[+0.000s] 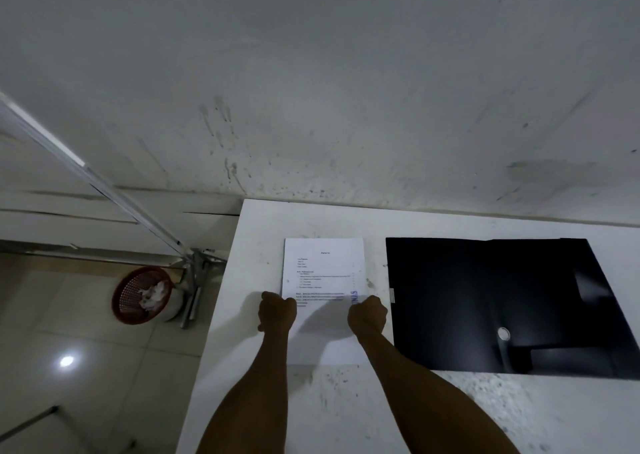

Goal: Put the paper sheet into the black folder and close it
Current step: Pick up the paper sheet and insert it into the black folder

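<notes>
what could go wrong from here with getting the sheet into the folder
1. Both hands, left hand and right hand, are fisted at the side edges of the paper sheet; a tight pinch may crease it.
2. The black folder lies open to the right, so the sheet must cross bare table and could catch the folder's left edge.
3. The table looks speckled with dirt, which may smudge the sheet.

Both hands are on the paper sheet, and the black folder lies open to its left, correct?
Not quite. The head view shows the black folder lying open to the right of the paper sheet, not the left. Both the left hand and right hand are on the sheet.
</notes>
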`<state>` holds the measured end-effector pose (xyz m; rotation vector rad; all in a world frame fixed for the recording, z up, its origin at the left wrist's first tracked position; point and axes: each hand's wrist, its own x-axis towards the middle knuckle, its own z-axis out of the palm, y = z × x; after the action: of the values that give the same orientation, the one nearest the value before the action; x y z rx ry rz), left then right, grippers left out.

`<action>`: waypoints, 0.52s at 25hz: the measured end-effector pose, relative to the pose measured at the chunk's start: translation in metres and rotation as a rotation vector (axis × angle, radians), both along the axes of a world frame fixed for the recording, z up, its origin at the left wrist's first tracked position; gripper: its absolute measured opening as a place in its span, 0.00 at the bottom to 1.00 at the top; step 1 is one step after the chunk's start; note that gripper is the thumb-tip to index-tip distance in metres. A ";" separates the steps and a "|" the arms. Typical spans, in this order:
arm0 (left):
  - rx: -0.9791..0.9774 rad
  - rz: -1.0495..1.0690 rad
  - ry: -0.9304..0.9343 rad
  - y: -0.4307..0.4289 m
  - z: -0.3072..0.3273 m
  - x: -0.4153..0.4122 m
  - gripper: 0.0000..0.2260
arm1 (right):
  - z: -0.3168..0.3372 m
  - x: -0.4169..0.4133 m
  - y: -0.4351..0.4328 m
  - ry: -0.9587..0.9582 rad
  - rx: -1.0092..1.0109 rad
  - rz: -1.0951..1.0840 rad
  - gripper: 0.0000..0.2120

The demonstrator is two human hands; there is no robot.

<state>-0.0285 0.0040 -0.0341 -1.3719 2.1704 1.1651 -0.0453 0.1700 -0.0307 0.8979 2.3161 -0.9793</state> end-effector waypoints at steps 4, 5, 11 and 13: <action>0.017 -0.073 -0.037 -0.004 -0.002 -0.007 0.18 | -0.004 -0.005 0.002 0.017 -0.016 0.052 0.11; 0.015 -0.077 -0.024 -0.005 -0.002 -0.008 0.17 | -0.006 -0.006 0.004 0.027 -0.013 0.070 0.11; 0.069 -0.083 0.149 -0.005 0.008 -0.012 0.13 | 0.003 -0.014 0.029 0.103 0.015 0.113 0.15; 0.120 -0.115 0.212 -0.001 0.010 -0.017 0.11 | 0.009 -0.021 0.047 0.127 -0.025 0.068 0.15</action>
<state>-0.0455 0.0029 -0.0243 -1.1035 2.2447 1.4264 -0.0660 0.2170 -0.0222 0.7617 2.4172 -1.0627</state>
